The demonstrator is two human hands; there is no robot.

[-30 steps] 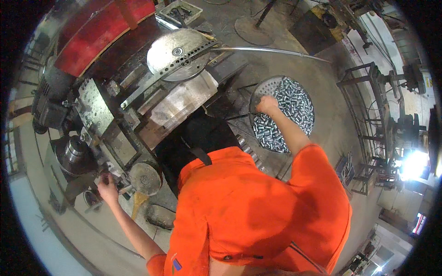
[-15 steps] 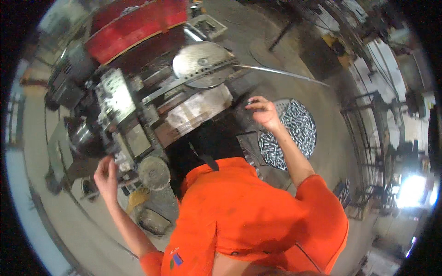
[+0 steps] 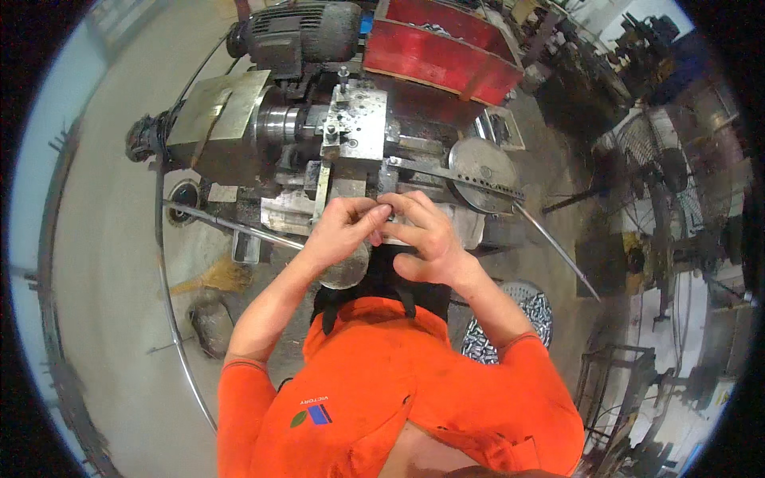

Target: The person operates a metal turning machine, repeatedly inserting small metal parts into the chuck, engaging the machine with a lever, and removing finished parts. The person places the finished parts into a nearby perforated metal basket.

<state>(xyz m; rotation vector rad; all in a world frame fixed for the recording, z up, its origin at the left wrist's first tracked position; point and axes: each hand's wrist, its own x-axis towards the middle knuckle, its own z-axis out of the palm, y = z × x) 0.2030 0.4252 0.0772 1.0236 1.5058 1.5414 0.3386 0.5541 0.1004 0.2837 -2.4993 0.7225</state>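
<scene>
2 bare hands (image 3: 344,231) (image 3: 430,243), fingertips (image 3: 384,210) together, near the grey metal machine (image 3: 362,131)

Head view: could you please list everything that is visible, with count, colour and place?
Machine: one, grey, above hands
Motor: one, dark grey, top, left of bin
Bin: one, red, top
Disc: two, grey, one below bin, one beside left wrist
Rod: at least two, silver, either side of hands
Broom: one, yellow, left
Tray: one, grey, behind right forearm
Parts: many, silver, in tray
Clutter: uncountable, mostly dark, far right
Shirt: one, orange, bottom
Left hand: one, bare, centre
Right hand: one, bare, beside left; anything held unclear
</scene>
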